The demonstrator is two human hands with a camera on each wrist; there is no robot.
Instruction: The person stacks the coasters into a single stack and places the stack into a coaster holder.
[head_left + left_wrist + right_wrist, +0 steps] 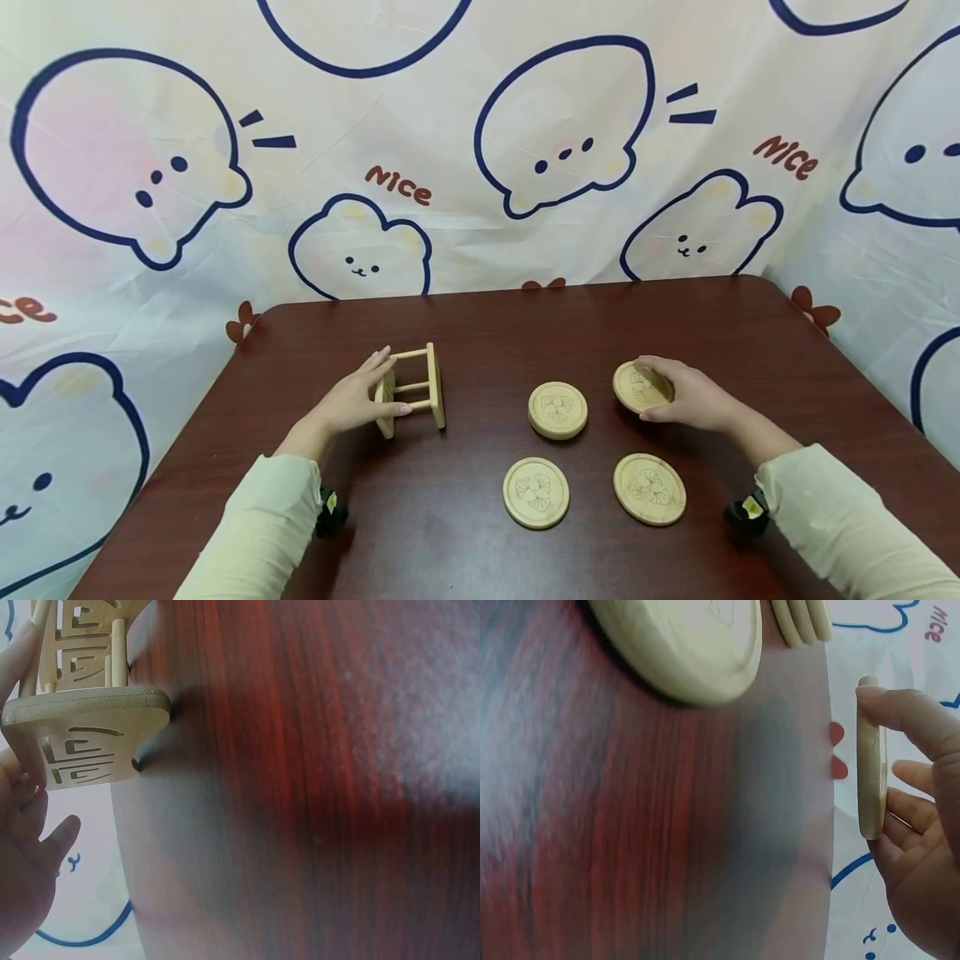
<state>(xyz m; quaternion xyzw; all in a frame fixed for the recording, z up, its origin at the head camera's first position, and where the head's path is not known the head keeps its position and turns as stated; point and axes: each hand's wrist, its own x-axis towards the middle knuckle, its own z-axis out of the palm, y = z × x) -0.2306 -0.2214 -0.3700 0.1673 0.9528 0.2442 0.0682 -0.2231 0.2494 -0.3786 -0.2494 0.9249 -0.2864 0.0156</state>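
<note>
The right hand (693, 397) pinches a round wooden coaster (634, 387) by its rim between thumb and fingers, holding it tilted and clear of the tabletop. Just left of that grip sits a coaster stack (557, 409); nearer the wearer, a lone coaster (650, 490) lies flat below the hand, and another flat coaster (536, 493) rests farther left. Well apart to the left, the left hand (352, 402) grips the near end of a wooden rack (435, 387), its cut-out end panels joined by rods. Beneath everything spreads the dark red-brown table (435, 533); beyond both hands hangs a bear-print cloth (450, 150).
</note>
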